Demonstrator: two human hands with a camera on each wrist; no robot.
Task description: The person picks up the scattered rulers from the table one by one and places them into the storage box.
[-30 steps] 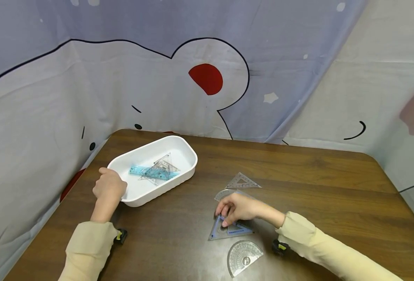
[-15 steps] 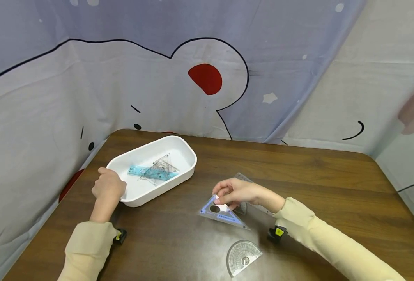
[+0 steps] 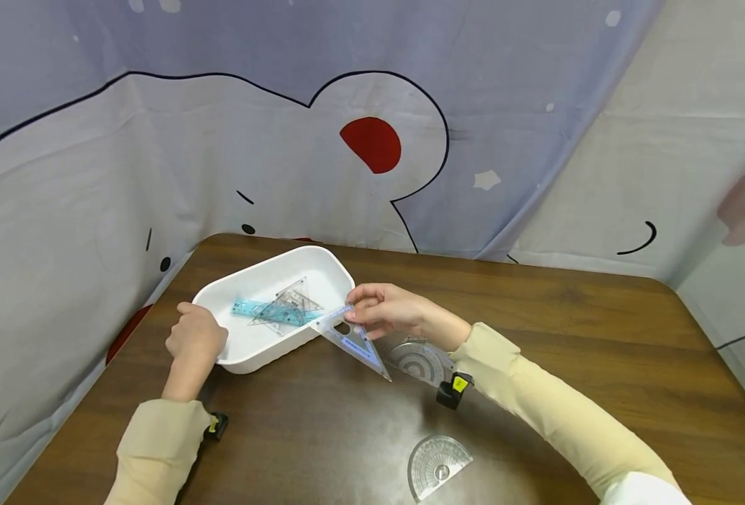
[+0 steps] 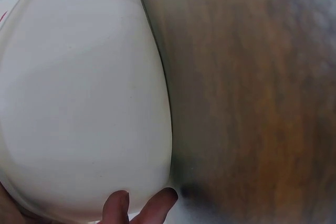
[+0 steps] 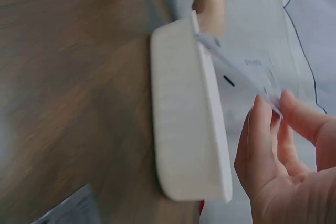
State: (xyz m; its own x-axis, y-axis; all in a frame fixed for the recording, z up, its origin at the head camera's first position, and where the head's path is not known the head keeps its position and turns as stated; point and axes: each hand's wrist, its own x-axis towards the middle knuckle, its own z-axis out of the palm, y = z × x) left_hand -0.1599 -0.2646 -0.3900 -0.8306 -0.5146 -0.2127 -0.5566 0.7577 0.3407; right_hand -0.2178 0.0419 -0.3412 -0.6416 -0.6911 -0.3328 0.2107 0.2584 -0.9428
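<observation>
With its fingers curled over the near-left end, my left hand (image 3: 197, 335) grips the rim of a white tray (image 3: 246, 359). My right hand (image 3: 391, 308) pinches a clear set square (image 3: 355, 345) with blue markings by one corner, thumb against fingers. The set square overlaps the tray's right rim in the head view. Inside the tray lie a light-blue ruler (image 3: 246, 307) and clear set squares (image 3: 293, 291) piled across it. In the right wrist view the held set square (image 5: 236, 66) appears nearly edge-on above the tray wall (image 5: 184, 114).
A clear protractor (image 3: 438, 463) lies on the brown wooden table (image 3: 322, 435) near the front. Another protractor (image 3: 415, 361) lies below my right forearm, partly covered by it. A patterned cloth (image 3: 252, 154) hangs behind the table.
My right hand has lifted the blue-marked set square from the table and carried it up and left to the tray's rim. The left hand stays on the tray.
</observation>
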